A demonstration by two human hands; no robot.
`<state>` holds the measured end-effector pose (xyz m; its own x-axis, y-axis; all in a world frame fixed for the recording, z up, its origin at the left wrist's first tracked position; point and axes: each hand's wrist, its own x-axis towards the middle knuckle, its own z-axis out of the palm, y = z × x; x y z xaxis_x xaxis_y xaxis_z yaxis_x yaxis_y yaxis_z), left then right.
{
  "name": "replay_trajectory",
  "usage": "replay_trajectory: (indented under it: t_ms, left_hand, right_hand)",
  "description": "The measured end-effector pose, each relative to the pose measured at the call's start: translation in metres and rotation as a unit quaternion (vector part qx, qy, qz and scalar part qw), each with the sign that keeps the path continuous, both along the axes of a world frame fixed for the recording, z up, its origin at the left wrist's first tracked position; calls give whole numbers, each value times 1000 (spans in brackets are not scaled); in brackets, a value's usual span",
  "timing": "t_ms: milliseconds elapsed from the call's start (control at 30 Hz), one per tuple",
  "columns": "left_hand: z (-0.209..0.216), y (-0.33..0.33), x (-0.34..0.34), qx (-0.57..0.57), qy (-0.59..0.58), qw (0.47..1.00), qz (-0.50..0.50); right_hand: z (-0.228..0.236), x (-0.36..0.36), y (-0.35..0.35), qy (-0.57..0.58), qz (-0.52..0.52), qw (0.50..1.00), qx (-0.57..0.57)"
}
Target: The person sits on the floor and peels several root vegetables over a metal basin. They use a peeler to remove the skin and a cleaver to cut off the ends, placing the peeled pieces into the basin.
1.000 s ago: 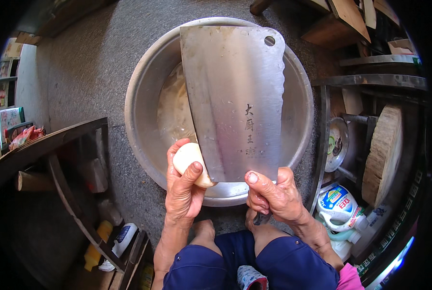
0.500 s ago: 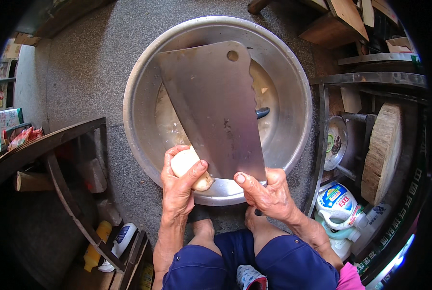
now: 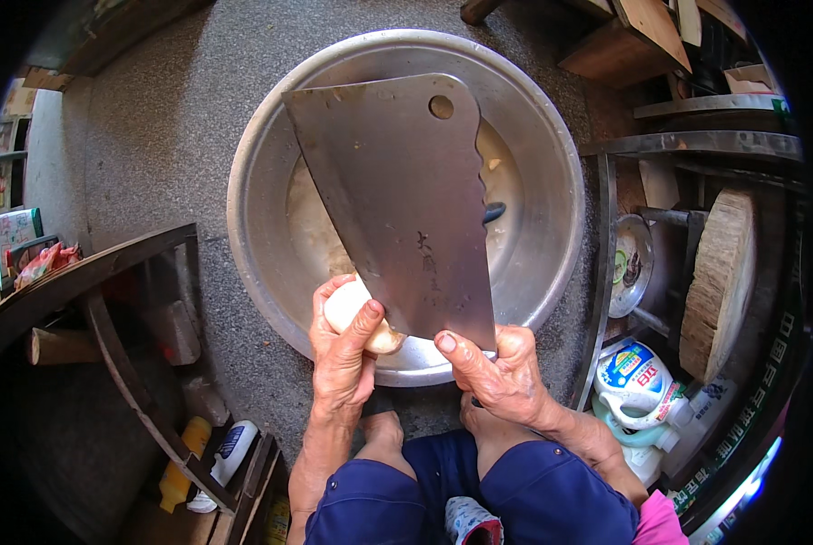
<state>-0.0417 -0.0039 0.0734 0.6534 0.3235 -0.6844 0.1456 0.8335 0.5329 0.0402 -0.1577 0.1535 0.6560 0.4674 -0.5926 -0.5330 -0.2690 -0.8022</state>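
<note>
The cleaver (image 3: 397, 200) covered much of the inside of the metal basin (image 3: 261, 145), so what lay under it could not be told. A dark thing (image 3: 494, 213) showed only as a tip past the blade's edge. The cleaver's handle was hidden inside the right hand (image 3: 497, 377). The left hand (image 3: 341, 363) covered part of the pale root (image 3: 356, 309). The picture's dark rim swallowed the shelves at both sides.

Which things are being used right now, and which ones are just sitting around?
In use:
left hand holding a pale peeled vegetable
right hand holding the big cleaver
metal basin beneath them

Just sitting around:
round wooden chopping block
detergent jug
yellow bottle
</note>
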Motion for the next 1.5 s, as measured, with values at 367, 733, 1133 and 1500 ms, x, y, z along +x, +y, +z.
replay_trajectory:
  t_ms: [367, 733, 1133, 1500]
  left_hand:
    - [2, -1, 0, 33, 17, 999, 28]
    - [5, 9, 0, -120, 34, 988, 93]
    - [7, -12, 2, -154, -81, 985, -4]
    - [9, -2, -5, 89, -86, 976, -180]
  right_hand:
    - [-7, -8, 7, -124, 14, 992, -4]
    - [-2, 13, -11, 28, -188, 981, 29]
    - [5, 8, -11, 68, -144, 986, 52]
    - [14, 8, -17, 58, -94, 994, 27]
